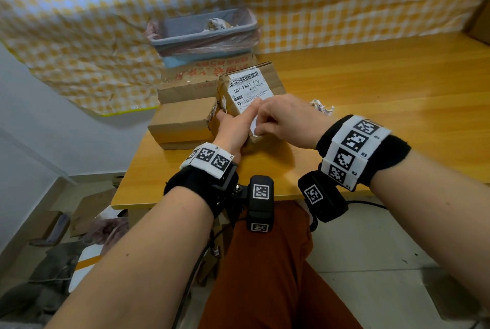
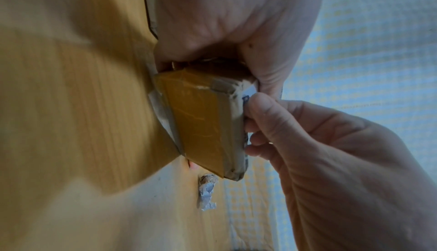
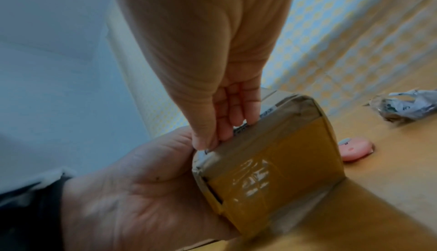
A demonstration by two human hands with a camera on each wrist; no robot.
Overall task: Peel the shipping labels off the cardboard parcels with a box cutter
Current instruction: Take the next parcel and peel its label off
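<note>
While the left hand [image 1: 233, 127] clasps the near left corner of the parcel [image 1: 249, 95], steadying it on the worktop [image 1: 371, 85], the right hand [image 1: 286, 122] pinches the lifted near corner of the white label [image 1: 249, 88] between thumb and fingers [image 3: 227, 122]; so the left grip is wrapped on the parcel and the right grip is closed on the label. The parcel stands near the worktop's left edge, taped in brown on its near face, with the rest of the label still stuck flat on top. A pink cutter [image 3: 354, 148] lies on the worktop just beside the parcel, in neither hand. A crumpled scrap [image 1: 322, 110] lies to the right, near the right hand. Two more boxes [image 1: 183, 122] sit to the left and behind, and a bin [image 1: 204, 34] lined with a bag stands farther back.
</note>
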